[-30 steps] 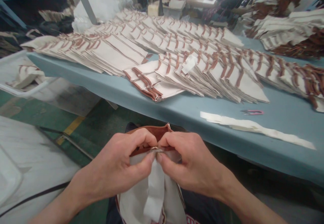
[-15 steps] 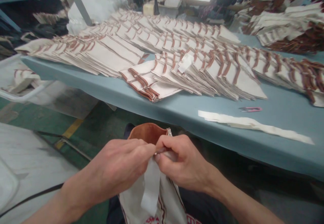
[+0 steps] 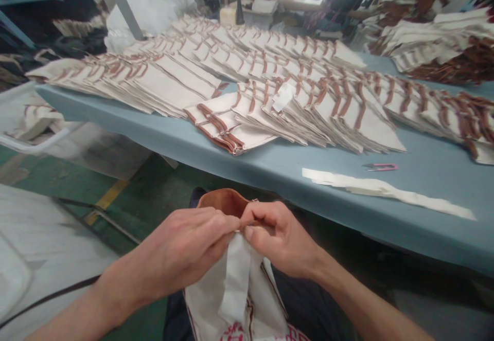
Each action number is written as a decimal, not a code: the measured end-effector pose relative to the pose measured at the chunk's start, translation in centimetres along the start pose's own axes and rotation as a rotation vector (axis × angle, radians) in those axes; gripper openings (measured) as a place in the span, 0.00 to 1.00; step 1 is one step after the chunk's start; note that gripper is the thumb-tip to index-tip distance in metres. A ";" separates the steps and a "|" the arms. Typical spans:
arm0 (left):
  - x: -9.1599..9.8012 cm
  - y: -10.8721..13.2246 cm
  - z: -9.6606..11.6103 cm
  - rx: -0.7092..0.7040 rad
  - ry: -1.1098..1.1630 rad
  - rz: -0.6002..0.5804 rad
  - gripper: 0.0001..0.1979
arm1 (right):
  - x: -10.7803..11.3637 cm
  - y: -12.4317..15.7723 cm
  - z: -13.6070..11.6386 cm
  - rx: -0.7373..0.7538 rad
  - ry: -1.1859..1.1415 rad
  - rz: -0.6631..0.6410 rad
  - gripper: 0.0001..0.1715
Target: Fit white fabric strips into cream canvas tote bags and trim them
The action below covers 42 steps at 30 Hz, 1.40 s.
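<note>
- My left hand (image 3: 185,251) and right hand (image 3: 281,238) are pinching the bag (image 3: 204,305) at its top, bottom middle, hiding its edge.
- Many folded bags (image 3: 185,81) are filling the blue table (image 3: 270,168) above.

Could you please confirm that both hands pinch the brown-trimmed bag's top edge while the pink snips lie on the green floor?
Not quite: the pink snips lie on the blue table, not the floor, as the head view shows. The left hand and right hand do pinch the brown-trimmed bag at its top edge.

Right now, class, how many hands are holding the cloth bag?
2. The left hand pinches the cloth bag at its top edge; the right hand pinches it right beside. No others show.
</note>
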<state>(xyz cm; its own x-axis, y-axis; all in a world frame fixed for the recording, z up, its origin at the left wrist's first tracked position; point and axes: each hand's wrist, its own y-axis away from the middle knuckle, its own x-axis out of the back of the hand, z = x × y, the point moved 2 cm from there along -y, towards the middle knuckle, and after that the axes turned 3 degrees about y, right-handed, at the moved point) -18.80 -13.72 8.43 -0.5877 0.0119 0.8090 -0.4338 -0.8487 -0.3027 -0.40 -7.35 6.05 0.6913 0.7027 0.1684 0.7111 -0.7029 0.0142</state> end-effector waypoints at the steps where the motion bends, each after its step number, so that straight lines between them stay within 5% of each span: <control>1: 0.3 -0.1 0.3 0.016 0.029 -0.019 0.07 | 0.1 0.1 -0.2 0.027 0.060 0.007 0.05; 10: 2.3 -1.5 1.4 0.083 0.221 -0.274 0.11 | 0.3 1.2 -1.5 0.249 0.361 0.062 0.08; 16: 0.8 -1.4 1.1 -0.067 -0.002 -0.166 0.16 | 0.4 1.3 -0.8 0.279 0.308 0.055 0.07; 22: -0.8 -1.3 -0.8 0.056 0.277 -0.121 0.15 | -0.2 1.4 1.1 0.235 0.118 0.113 0.08; 26: 0.3 -1.6 -0.8 0.142 0.343 -0.235 0.10 | 0.6 1.0 0.6 0.277 0.285 0.041 0.09; 34: 1.6 -3.6 -1.1 0.209 0.454 -0.459 0.21 | 1.9 0.2 -1.3 0.323 0.717 -0.084 0.04; 38: 1.0 -4.1 -2.5 0.254 0.680 -0.653 0.22 | 2.1 -0.1 -0.9 0.280 0.667 -0.142 0.04; 42: 0.5 -4.2 -3.1 0.272 0.746 -0.702 0.22 | 2.4 -0.6 -0.6 0.266 0.507 -0.223 0.07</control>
<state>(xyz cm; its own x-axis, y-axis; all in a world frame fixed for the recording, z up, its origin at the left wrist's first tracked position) -19.39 -8.52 8.53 -0.5749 0.7890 0.2168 -0.7257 -0.6140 0.3103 0.72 -5.28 7.00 0.4213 0.6439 0.6387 0.8844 -0.4477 -0.1321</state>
